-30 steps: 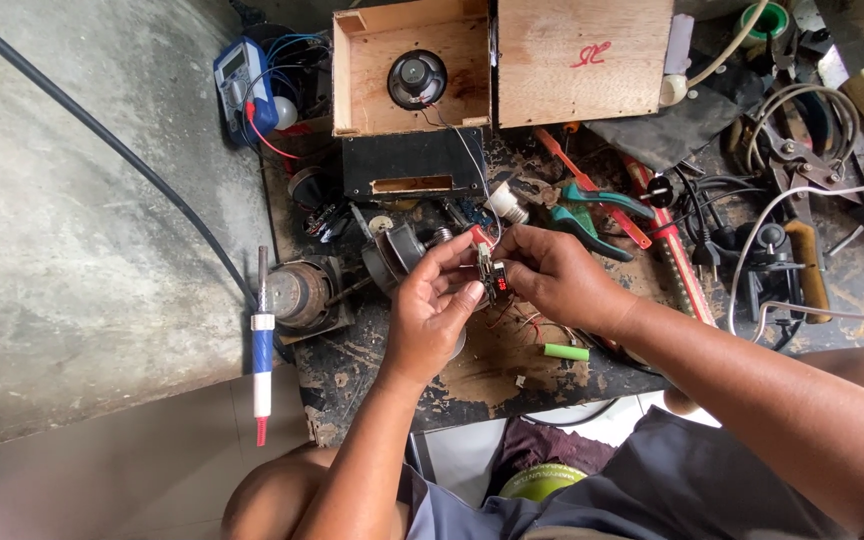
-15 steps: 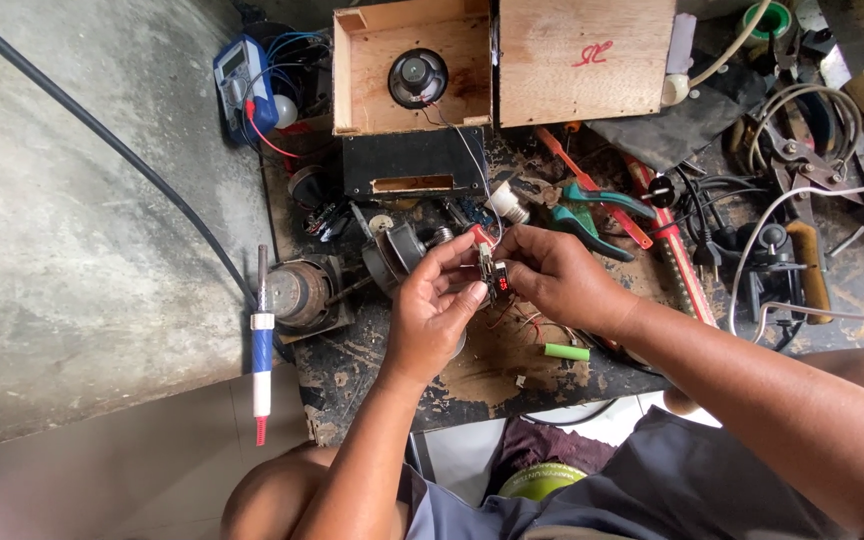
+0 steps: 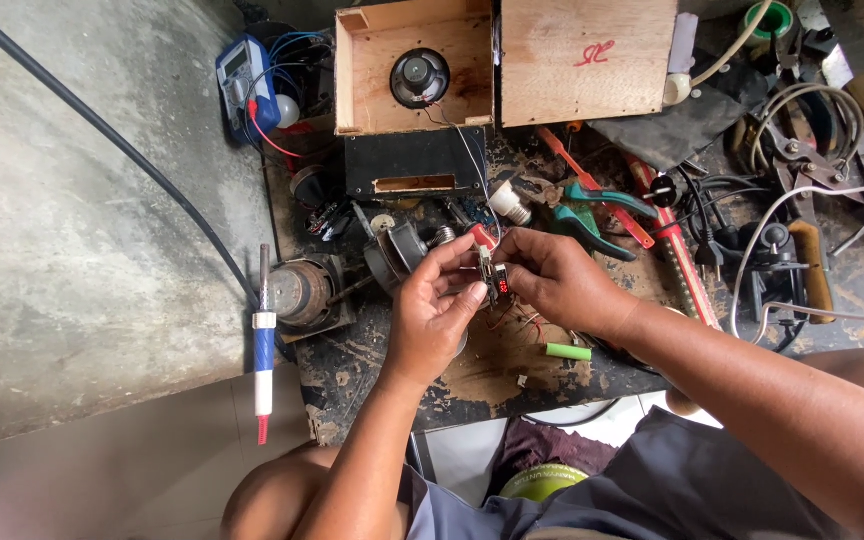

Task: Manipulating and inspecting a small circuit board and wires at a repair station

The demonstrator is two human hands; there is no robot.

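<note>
Change: hardly anything moves since the earlier frames; both my hands stay pinched together at the middle of the frame, the small part between them turned only slightly.
Left hand (image 3: 432, 325): my fingers are curled, with thumb and fingertips closed on the left edge of the small black module (image 3: 497, 283).
Right hand (image 3: 552, 280): my thumb and forefinger are closed on the module's right side and top; thin wires trail from it.
Module: sits at frame centre, held above the workbench (image 3: 492, 370), showing a tiny red lit display.
Below the hands: a green cylinder (image 3: 569, 351) lies on the scarred board, just right of centre.
Above the hands: an open wooden box (image 3: 357, 90) with a round speaker (image 3: 420, 76) in its back, upper middle; a black box (image 3: 414, 165) under it.
Right of hands: green-handled pliers (image 3: 602, 210) and a red tool (image 3: 674, 250).
Left of frame: a soldering iron (image 3: 264, 345) with a blue and white handle stands off the bench edge; a blue multimeter (image 3: 242, 85) lies upper left.
</note>
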